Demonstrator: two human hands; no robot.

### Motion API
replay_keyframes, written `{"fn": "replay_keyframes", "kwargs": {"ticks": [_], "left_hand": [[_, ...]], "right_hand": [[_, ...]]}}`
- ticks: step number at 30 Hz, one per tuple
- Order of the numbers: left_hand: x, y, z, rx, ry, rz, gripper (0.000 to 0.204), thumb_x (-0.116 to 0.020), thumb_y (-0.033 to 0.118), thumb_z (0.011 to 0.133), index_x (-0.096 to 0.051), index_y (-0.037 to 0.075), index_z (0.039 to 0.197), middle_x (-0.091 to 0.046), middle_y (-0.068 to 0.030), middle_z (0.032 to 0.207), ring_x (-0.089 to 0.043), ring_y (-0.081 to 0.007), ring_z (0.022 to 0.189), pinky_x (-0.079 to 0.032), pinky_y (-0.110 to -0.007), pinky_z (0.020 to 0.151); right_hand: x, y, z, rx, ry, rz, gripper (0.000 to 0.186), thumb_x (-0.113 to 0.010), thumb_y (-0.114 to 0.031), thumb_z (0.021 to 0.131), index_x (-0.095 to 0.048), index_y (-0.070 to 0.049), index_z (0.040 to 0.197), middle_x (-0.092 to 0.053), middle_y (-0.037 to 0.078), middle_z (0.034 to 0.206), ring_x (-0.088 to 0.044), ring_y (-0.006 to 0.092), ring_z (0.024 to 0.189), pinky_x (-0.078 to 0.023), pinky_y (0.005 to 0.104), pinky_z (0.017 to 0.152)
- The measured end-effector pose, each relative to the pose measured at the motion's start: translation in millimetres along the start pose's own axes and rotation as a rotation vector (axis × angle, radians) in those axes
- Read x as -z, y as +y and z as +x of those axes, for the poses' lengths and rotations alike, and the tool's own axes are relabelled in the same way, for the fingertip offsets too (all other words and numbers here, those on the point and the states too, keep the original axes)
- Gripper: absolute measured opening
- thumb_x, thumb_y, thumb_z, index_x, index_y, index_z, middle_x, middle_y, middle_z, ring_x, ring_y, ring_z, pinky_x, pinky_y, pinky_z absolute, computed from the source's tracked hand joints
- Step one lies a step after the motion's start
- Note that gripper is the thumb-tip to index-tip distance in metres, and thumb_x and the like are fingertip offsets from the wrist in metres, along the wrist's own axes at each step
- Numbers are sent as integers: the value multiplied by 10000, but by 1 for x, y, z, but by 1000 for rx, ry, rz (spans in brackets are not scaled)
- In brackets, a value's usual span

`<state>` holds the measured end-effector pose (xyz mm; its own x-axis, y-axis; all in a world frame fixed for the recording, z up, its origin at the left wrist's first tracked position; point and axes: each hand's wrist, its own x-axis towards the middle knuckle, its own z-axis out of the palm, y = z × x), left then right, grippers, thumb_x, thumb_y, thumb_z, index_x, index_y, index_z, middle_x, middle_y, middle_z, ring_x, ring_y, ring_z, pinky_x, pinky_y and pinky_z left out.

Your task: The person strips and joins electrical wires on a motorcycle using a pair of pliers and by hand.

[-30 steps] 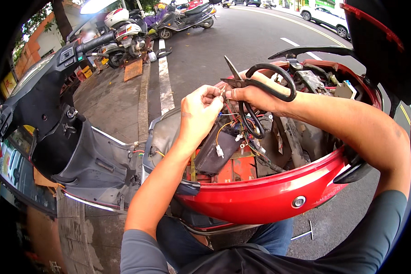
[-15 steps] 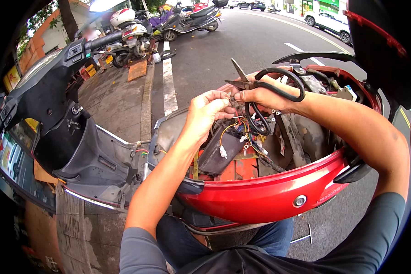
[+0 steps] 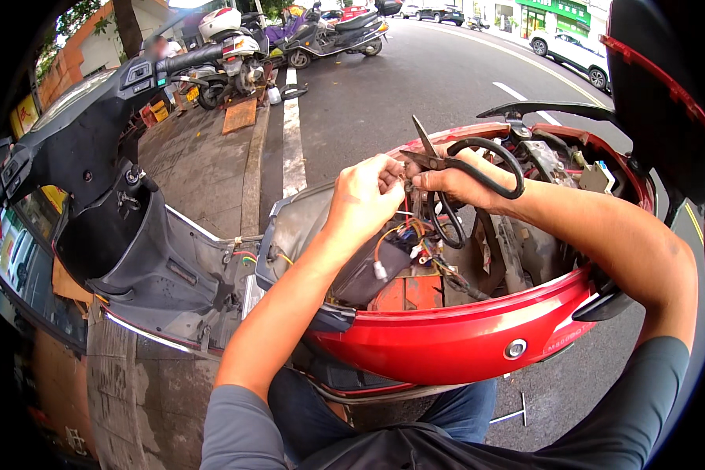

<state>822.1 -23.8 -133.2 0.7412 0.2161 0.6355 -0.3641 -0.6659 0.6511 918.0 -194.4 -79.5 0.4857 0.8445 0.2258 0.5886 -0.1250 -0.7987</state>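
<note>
Above the open body of a red scooter (image 3: 439,337), my two hands meet fingertip to fingertip. My left hand (image 3: 366,196) is closed in a pinch on the end of a thin wire, mostly hidden by the fingers. Scissors (image 3: 432,162) with large black loop handles hang in my right hand (image 3: 458,182), blades apart and pointing up and left. The thumb and forefinger of that same hand also pinch at the wire. Below them lies a tangle of coloured wires (image 3: 423,243) with a white connector (image 3: 380,270) and several small terminals.
Under the wires are a black box (image 3: 372,270) and orange-red blocks (image 3: 411,292). The scooter's handlebar and front panel (image 3: 153,251) stand at left. Raised dark seat (image 3: 658,86) at upper right. A T-shaped metal tool (image 3: 523,409) lies on the ground. Parked scooters (image 3: 341,35) stand beyond.
The left fingers have curled in more tightly at the wire end. The scissors have shifted slightly right and down with the right hand. The whole view has moved a little.
</note>
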Motion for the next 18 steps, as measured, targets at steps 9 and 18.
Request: {"fn": "replay_keyframes", "kwargs": {"ticks": [9,18], "left_hand": [[0,6,0,-238,38,306,170,-619,14,789,-683,-1,946,-685,-61,806,-647,-129,661,-508,-283,586],[13,-11,5,419,-225,-500,148,-596,51,883,-630,-24,1006,-681,-94,873,-663,-145,740,-539,-264,676]], "right_hand": [[5,20,8,73,-17,-204,296,-690,-275,826,-711,-16,967,-652,174,719,-596,210,640,-471,361,637],[5,-6,-2,-123,-78,-118,155,-643,-201,903,-654,-83,1003,-614,-28,788,-488,78,670,-374,255,582]]}}
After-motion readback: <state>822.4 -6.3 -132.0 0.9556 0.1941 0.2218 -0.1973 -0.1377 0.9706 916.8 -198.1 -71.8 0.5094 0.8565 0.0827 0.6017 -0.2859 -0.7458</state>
